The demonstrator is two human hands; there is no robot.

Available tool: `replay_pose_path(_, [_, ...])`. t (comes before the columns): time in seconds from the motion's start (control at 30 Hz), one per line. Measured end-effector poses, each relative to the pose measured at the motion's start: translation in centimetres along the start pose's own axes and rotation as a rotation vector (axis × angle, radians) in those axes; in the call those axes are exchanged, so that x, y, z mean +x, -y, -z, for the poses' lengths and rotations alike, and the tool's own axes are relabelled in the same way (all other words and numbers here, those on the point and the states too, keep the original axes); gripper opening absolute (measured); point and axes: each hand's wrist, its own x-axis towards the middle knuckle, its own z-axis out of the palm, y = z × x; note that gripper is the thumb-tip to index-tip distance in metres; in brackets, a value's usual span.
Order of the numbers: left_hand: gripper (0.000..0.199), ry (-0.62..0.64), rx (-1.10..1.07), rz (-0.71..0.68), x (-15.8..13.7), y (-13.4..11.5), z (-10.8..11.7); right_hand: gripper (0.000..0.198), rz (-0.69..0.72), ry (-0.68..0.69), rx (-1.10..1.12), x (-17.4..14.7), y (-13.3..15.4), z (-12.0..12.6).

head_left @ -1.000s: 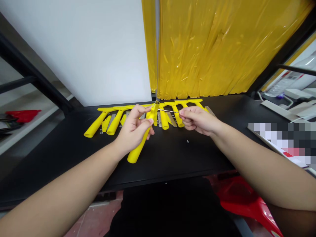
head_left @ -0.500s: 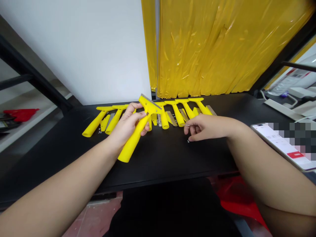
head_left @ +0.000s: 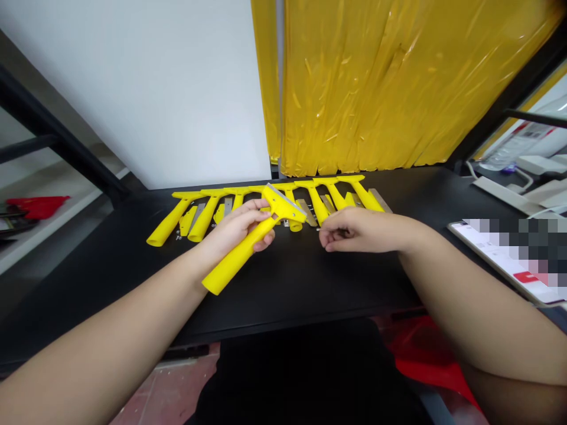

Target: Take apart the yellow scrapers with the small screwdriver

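Observation:
My left hand (head_left: 245,223) is wrapped round a yellow scraper (head_left: 234,255), its wide head tilted up to the right. A metal blade (head_left: 283,193) runs along the head's upper edge, and small screws show on its face. To the right, my right hand (head_left: 354,229) hovers low over the black table, fingers curled together; whatever they pinch is too small or hidden to make out. Behind both hands stands a row of yellow scraper handles (head_left: 167,225), with loose blades (head_left: 305,211), yellow cover plates (head_left: 188,221) and tiny screws (head_left: 178,234) between them.
The black table (head_left: 283,295) ends in a front edge close to my body. A phone (head_left: 500,260) lies at the right beside white boxes. Behind the table are a white panel (head_left: 177,88) and yellow plastic sheeting (head_left: 376,88). Black frame posts stand on both sides.
My left hand has shifted the scraper slightly right and tilted it further over. My right hand has moved a little left, towards the scraper, with its fingers still curled.

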Motion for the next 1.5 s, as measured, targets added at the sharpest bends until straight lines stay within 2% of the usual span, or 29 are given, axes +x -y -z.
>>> replay_pose_path(0.13, [0.037, 0.199, 0.128, 0.120, -0.8, 0.0, -0.6, 0.010, 0.249, -0.383, 0.151, 1.0, 0.2, -0.4])
replay_pose_path(0.17, [0.036, 0.242, 0.144, 0.140, -0.9, 0.1, -0.7, 0.010, 0.275, -0.456, 0.188, 1.4, 0.2, -0.7])
replay_pose_path(0.23, [0.036, 0.297, 0.156, 0.162, -1.2, 0.3, -1.0, 0.011, 0.289, -0.521, 0.262, 2.2, 0.0, -1.4])
replay_pose_path(0.5, [0.032, 0.376, 0.128, 0.186, -1.8, 0.6, -1.7, 0.034, 0.223, -0.504, 0.330, 3.2, 0.1, -2.5])
replay_pose_path(0.83, [0.031, 0.354, 0.187, 0.155, -1.8, 0.7, -2.4, 0.019, 0.233, -0.447, 0.325, 3.3, 0.1, -2.8])
replay_pose_path(1.07, [0.023, 0.319, 0.214, 0.161, -2.3, 0.6, -2.7, 0.051, 0.064, -0.367, 0.633, 3.6, 0.3, -3.1])
replay_pose_path(1.2, [0.024, 0.362, 0.143, 0.220, -2.0, 0.7, -2.5, 0.051, -0.045, -0.328, 0.701, 3.5, 0.4, -3.1])
replay_pose_path(1.33, [0.029, 0.359, 0.078, 0.251, -1.6, 0.9, -2.2, 0.049, -0.119, -0.358, 0.751, 3.2, -0.1, -2.8])
replay_pose_path(1.5, [0.029, 0.266, 0.020, 0.195, -1.1, 0.8, -1.8, 0.033, -0.086, -0.386, 0.651, 2.0, -0.8, -1.5])
